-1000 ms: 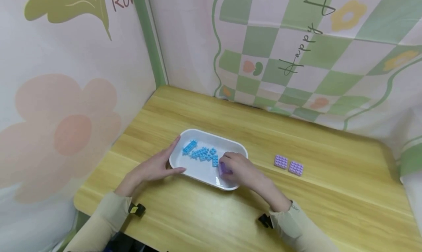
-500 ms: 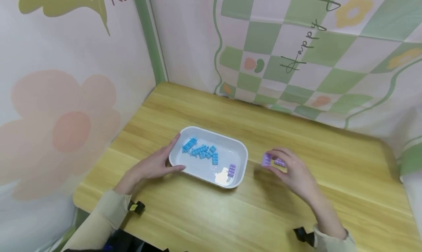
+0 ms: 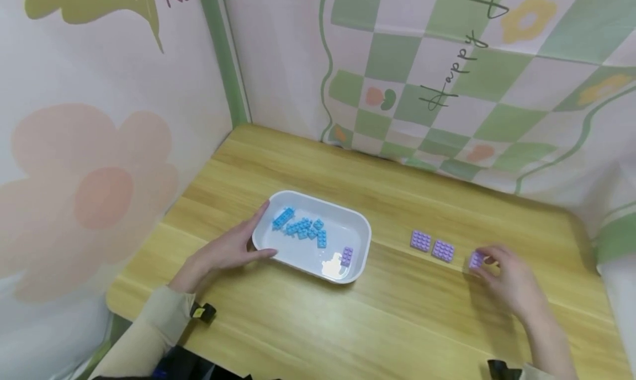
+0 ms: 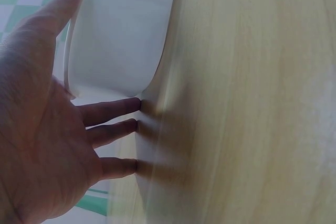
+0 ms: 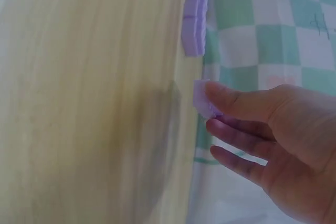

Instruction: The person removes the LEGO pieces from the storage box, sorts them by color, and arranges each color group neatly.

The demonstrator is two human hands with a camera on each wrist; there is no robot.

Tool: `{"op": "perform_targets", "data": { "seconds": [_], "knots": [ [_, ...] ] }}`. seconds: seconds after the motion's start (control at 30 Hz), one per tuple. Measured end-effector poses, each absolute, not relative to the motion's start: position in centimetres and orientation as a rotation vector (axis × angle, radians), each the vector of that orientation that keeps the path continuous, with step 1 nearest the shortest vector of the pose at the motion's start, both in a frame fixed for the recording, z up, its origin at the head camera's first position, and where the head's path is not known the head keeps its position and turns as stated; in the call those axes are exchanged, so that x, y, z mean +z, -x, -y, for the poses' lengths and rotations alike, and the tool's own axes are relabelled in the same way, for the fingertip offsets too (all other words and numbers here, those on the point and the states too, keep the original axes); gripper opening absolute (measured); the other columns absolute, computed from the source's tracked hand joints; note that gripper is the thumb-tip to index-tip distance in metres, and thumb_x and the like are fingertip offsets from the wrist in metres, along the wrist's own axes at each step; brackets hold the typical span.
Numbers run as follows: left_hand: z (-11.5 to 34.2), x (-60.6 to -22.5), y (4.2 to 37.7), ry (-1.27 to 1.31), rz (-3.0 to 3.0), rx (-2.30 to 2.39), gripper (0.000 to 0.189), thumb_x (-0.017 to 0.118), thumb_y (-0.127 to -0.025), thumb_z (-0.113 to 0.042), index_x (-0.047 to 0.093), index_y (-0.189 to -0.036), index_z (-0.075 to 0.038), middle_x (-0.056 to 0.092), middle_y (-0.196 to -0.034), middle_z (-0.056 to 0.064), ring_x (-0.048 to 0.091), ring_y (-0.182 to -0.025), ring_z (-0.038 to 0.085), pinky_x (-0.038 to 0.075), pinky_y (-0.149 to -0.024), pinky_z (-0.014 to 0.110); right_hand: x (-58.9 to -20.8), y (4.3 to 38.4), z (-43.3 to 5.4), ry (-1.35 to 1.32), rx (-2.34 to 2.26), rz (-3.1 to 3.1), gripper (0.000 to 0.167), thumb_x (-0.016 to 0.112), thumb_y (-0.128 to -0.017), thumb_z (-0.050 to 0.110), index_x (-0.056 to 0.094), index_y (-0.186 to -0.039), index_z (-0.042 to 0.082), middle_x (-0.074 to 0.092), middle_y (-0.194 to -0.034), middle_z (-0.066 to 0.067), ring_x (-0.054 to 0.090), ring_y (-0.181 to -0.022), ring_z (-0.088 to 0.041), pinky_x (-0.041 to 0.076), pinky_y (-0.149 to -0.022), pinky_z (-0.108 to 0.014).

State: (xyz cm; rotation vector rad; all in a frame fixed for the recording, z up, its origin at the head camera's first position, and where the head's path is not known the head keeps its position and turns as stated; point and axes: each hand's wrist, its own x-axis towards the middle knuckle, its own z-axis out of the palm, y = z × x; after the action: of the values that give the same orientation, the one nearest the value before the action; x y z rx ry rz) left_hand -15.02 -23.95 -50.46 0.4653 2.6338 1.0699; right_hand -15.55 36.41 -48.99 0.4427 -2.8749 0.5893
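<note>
My left hand (image 3: 231, 246) is spread along the left end of a white tray (image 3: 310, 267). In the left wrist view its fingers (image 4: 113, 132) are straight, with tips on the table beside the tray wall. Several light blue building bricks (image 3: 300, 227) and one purple brick (image 3: 346, 257) lie in the tray. My right hand (image 3: 514, 283) pinches another purple building brick (image 3: 476, 260) between thumb and fingers, close over the table at the right. That brick also shows at the fingertips in the right wrist view. Two square purple bricks (image 3: 420, 241) lie side by side just left of it.
The wooden table (image 3: 318, 325) runs back to a green and white checkered curtain (image 3: 397, 104). A pale wall covering with a large flower (image 3: 99, 198) borders its left side. Dark wrist devices (image 3: 203, 312) sit at both sleeves.
My right hand has lifted a purple brick out of the tray and carried it right, past the two purple bricks on the table. The left hand has stayed at the tray.
</note>
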Motion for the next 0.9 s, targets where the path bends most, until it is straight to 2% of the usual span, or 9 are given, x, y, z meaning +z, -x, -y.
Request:
{"op": "perform_targets", "data": {
  "seconds": [0.13,0.23,0.3,0.37,0.47,0.5,0.63,0.73,0.9],
  "knots": [
    [24.0,-50.6,14.9,-0.468,-2.637,1.058,0.122,0.08,-0.098,-0.056,-0.004,-0.179,-0.022,0.017,-0.183,0.023,0.042,-0.159,0.052,0.04,-0.129,0.066,-49.4,15.7,-37.5,-0.414,0.599,2.936,0.042,0.088,-0.083,-0.002,0.069,-0.118,-0.016,0.072,-0.106,-0.032,0.07,-0.091,-0.049,0.058,-0.08,-0.071],
    [24.0,-50.7,14.9,-0.474,-2.638,1.057,0.121,0.079,-0.098,-0.056,-0.004,-0.179,-0.022,0.018,-0.183,0.024,0.043,-0.158,0.051,0.04,-0.129,0.066,-49.7,15.8,-38.0,-0.389,0.592,2.964,0.043,0.088,-0.083,-0.002,0.069,-0.119,-0.017,0.071,-0.105,-0.032,0.07,-0.091,-0.051,0.057,-0.082,-0.074],
    [24.0,-50.8,14.9,-0.476,-2.64,1.062,0.121,0.079,-0.098,-0.056,-0.004,-0.179,-0.022,0.018,-0.183,0.024,0.045,-0.157,0.051,0.041,-0.129,0.066,-50.0,16.0,-38.2,-0.387,0.582,2.96,0.043,0.089,-0.081,-0.003,0.07,-0.117,-0.017,0.071,-0.104,-0.032,0.07,-0.089,-0.049,0.061,-0.08,-0.065],
    [24.0,-50.7,15.0,-0.478,-2.638,1.068,0.12,0.079,-0.098,-0.056,-0.004,-0.179,-0.022,0.018,-0.183,0.024,0.045,-0.157,0.051,0.041,-0.128,0.066,-50.2,16.3,-38.2,-0.396,0.571,2.945,0.043,0.091,-0.079,-0.004,0.071,-0.115,-0.016,0.072,-0.101,-0.03,0.071,-0.086,-0.046,0.063,-0.074,-0.049],
    [24.0,-50.6,15.0,-0.48,-2.637,1.071,0.12,0.079,-0.099,-0.055,-0.004,-0.179,-0.022,0.018,-0.183,0.024,0.046,-0.156,0.051,0.042,-0.128,0.066,-50.4,16.5,-37.9,-0.41,0.571,2.933,0.043,0.092,-0.078,-0.004,0.072,-0.114,-0.015,0.073,-0.099,-0.028,0.071,-0.084,-0.043,0.058,-0.067,-0.03],
    [24.0,-50.6,15.0,-0.481,-2.638,1.069,0.12,0.079,-0.099,-0.055,-0.004,-0.179,-0.021,0.018,-0.183,0.024,0.046,-0.156,0.051,0.042,-0.128,0.066,-50.4,16.6,-37.7,-0.412,0.579,2.938,0.043,0.092,-0.078,-0.004,0.072,-0.114,-0.016,0.073,-0.1,-0.029,0.072,-0.085,-0.043,0.057,-0.068,-0.029],
    [24.0,-50.4,15.3,-0.482,-2.645,1.063,0.12,0.078,-0.099,-0.055,-0.004,-0.179,-0.021,0.02,-0.182,0.025,0.046,-0.156,0.052,0.042,-0.128,0.067,-50.1,16.9,-37.0,-0.412,0.609,2.97,0.048,0.091,-0.081,-0.002,0.069,-0.121,-0.017,0.072,-0.106,-0.034,0.072,-0.091,-0.049,0.064,-0.081,-0.056],
    [24.0,-50.4,15.3,-0.479,-2.644,1.071,0.12,0.079,-0.099,-0.055,-0.004,-0.179,-0.023,0.02,-0.182,0.025,0.046,-0.156,0.051,0.042,-0.128,0.066,-49.2,16.7,-36.1,-0.408,0.588,3.01,0.059,0.089,-0.084,0.001,0.062,-0.134,-0.017,0.068,-0.12,-0.041,0.07,-0.1,-0.056,0.056,-0.089,-0.077],
    [24.0,-50.6,15.0,-0.475,-2.645,1.071,0.12,0.079,-0.098,-0.056,-0.005,-0.179,-0.025,0.021,-0.182,0.024,0.048,-0.155,0.05,0.044,-0.126,0.066,-46.7,15.7,-32.1,-0.569,0.527,2.869,0.067,0.093,-0.081,0.005,0.063,-0.139,-0.01,0.067,-0.131,-0.038,0.071,-0.107,-0.055,0.06,-0.089,-0.074]
  ]
}}
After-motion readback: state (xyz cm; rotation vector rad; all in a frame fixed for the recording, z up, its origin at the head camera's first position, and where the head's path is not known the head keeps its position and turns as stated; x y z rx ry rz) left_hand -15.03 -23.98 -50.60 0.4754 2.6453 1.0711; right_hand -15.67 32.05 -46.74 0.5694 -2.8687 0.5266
